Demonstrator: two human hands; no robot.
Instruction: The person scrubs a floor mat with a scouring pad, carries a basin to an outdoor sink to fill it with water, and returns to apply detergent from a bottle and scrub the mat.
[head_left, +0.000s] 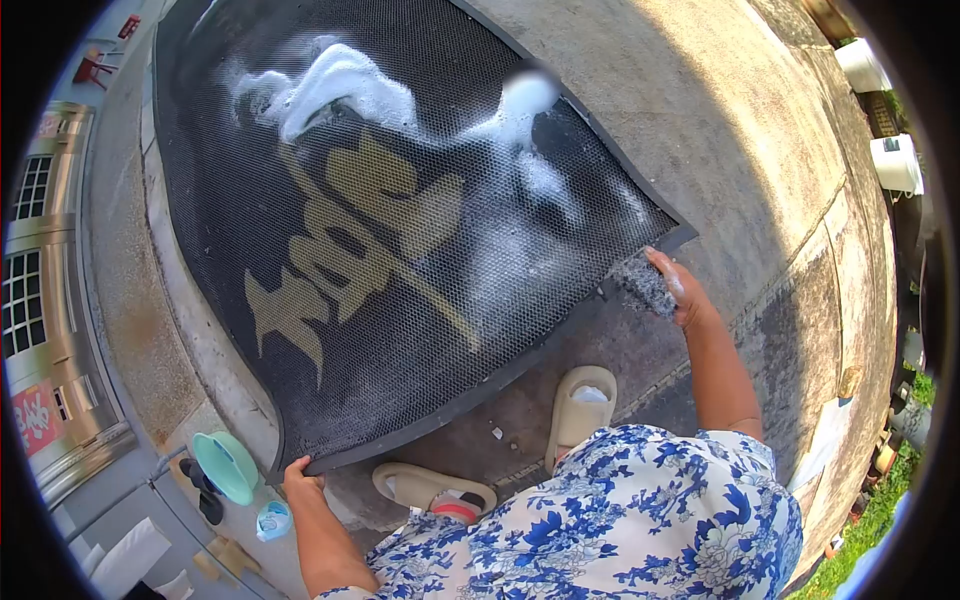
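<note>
A large black floor mat (215, 200) with big tan lettering (335, 265) lies before me, tilted in view. White foam (355, 85) covers parts of its far half, and thinner suds spread over its right side. My left hand (302, 480) is closed on the mat's near left corner, thumb at the rim. By the near right corner, my right hand (682, 290) is closed around a grey, soapy scrubber (645, 287); its exact kind is hard to tell. Suds cling to the right hand's fingers.
My feet in beige slippers (582, 410) stand at the mat's near edge. A green basin (225, 467), dark shoes (203, 490) and a small blue-and-white container (273, 520) are at the left. White buckets (896, 165) stand far right, beyond the concrete ground (720, 120).
</note>
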